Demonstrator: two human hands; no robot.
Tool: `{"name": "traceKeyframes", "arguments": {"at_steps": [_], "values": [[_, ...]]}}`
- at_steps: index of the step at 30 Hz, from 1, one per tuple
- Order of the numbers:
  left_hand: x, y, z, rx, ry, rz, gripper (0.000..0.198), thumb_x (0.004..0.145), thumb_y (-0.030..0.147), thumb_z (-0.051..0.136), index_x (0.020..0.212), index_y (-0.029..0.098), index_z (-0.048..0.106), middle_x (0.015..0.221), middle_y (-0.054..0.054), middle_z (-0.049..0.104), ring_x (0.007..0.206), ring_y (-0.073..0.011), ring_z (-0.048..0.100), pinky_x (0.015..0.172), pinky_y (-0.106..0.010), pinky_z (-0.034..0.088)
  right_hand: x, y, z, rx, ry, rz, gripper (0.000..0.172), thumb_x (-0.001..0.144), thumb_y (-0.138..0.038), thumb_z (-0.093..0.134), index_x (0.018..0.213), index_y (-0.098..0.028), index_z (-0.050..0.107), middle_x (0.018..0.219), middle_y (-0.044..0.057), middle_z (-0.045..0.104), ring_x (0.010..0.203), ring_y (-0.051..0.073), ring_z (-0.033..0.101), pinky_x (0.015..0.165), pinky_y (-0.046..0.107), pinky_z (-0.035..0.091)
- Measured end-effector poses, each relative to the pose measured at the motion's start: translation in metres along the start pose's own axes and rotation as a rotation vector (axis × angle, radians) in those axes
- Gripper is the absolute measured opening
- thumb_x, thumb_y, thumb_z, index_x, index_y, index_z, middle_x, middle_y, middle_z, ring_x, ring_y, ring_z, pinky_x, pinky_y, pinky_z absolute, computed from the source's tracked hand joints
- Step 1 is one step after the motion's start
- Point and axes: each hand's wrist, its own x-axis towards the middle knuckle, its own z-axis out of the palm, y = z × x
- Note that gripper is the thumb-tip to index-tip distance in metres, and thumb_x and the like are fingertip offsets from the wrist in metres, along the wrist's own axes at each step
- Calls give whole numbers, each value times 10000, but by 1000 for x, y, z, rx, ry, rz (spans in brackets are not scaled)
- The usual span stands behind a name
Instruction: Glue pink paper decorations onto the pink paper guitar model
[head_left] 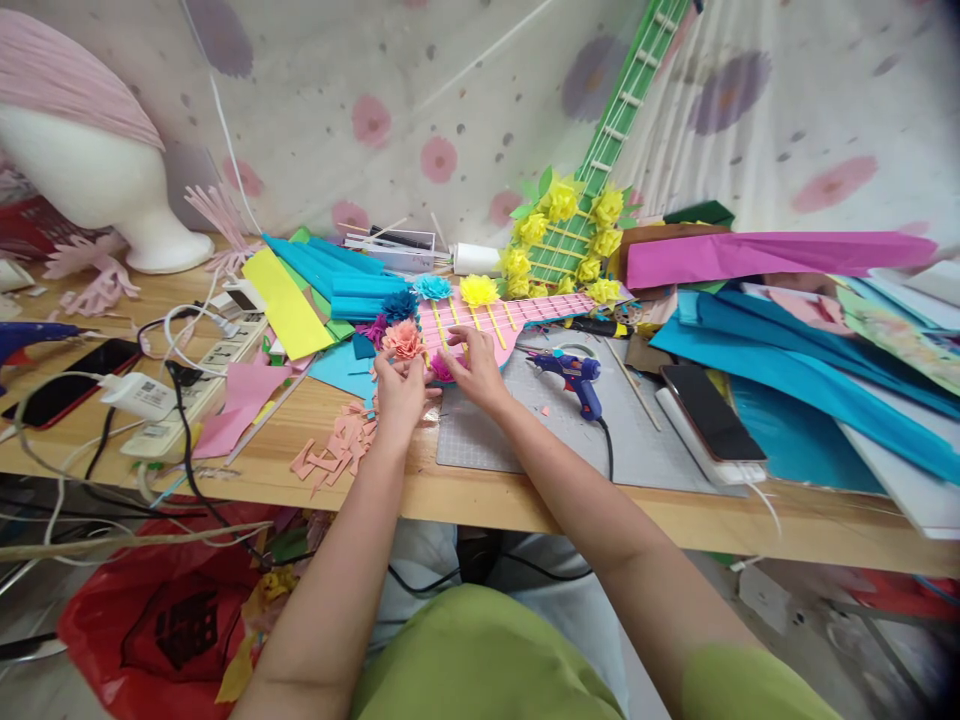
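A pink paper guitar point(501, 318) with yellow strips lies on the grey cutting mat point(637, 440). Paper flowers in blue, yellow and salmon point(403, 338) ring its body. My left hand point(399, 392) and my right hand point(474, 368) meet at the guitar's near edge. Both pinch a small magenta paper flower point(444, 368) between their fingertips, pressing it against the guitar's body.
A blue glue gun point(571, 374) rests on the mat right of my hands, a phone point(705, 408) beyond it. Pink paper scraps point(337, 448) lie left. A power strip point(196, 384), cables, coloured paper sheets and a green guitar point(600, 160) crowd the wooden table.
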Motion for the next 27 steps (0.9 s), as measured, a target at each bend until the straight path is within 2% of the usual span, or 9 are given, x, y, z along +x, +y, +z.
{"name": "traceKeyframes", "arguments": {"at_steps": [3,7,9,12,16,22,27], "values": [[-1,3,-6,38,3,37,429,822,261,555,1188,231,333,1041,-63,589,593,-115,659,410,-193,480,0,4,-11,16,35,8,320,872,-425,487,1114,-221,536,968,81,649,1035,253,528,961,452,383],[-2,10,-11,99,38,192,356,815,214,512,1143,228,373,1014,-49,587,563,-95,630,373,-177,405,-5,13,-31,12,100,11,320,870,-451,484,1078,-215,543,958,82,648,999,244,554,935,436,405],[-3,13,-10,127,19,281,338,811,186,487,1129,235,384,1015,-41,583,633,-102,648,429,-183,442,-9,17,-43,14,129,7,306,872,-447,477,1052,-211,551,947,85,644,959,234,571,906,425,427],[-1,13,-6,198,-94,396,316,822,180,456,1126,240,394,1010,-39,587,806,-128,671,571,-207,509,-15,20,-62,-11,193,9,278,887,-438,446,993,-211,568,915,79,637,883,212,587,842,397,460],[4,13,-5,392,-212,474,290,842,235,459,1130,235,422,1027,-47,603,890,-155,658,706,-275,525,-22,24,-91,-97,370,11,289,903,-451,412,919,-214,576,878,63,623,826,186,585,782,356,477],[8,24,-8,662,-76,463,278,841,232,478,1119,229,463,985,-46,641,853,-185,650,760,-312,482,-26,42,-129,-143,683,64,321,916,-459,370,902,-200,559,825,43,573,778,169,574,762,356,473],[12,38,0,756,-15,473,312,782,185,533,1090,221,493,926,-26,655,782,-177,631,759,-308,466,-34,58,-149,-160,814,84,324,907,-481,366,901,-207,539,842,46,555,794,178,562,782,382,469]]}}
